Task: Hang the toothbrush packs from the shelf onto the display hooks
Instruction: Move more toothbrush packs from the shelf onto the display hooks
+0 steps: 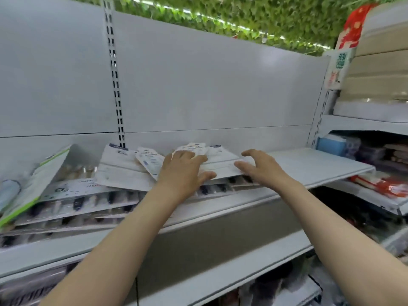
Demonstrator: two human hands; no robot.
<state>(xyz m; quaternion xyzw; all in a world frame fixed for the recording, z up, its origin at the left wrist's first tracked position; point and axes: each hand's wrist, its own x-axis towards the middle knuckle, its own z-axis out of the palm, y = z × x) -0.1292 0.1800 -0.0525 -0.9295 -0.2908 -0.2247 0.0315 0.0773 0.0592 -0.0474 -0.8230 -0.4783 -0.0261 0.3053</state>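
the toothbrush packs [123,171] lie in a loose, overlapping heap on the shelf [309,166], white card backs mostly up, with more packs [72,206] fanned out below and to the left so their brush handles show through the blisters. the top pack [220,166] sits slightly askew over the others, its right edge jutting toward the bare end of the shelf, which makes it the easiest one to lift first.

the left hand [185,168] lies flat on that top pack, fingers straight and spread, pressing it down, probably to steady the pile. the right hand [262,166] is at the pack's right edge with fingers loosely curved and parted; its fingertips seem to touch or just reach the edge, but nothing is clasped yet, and blur makes the contact hard to judge. together they look set to slide one pack free.

behind the heap rises the plain back panel [209,85] with its slotted upright [114,85]; no display hooks are visible. to the far left a green-edged pack [37,184] leans tilted. stacked goods [379,69] fill the neighbouring shelves at right.
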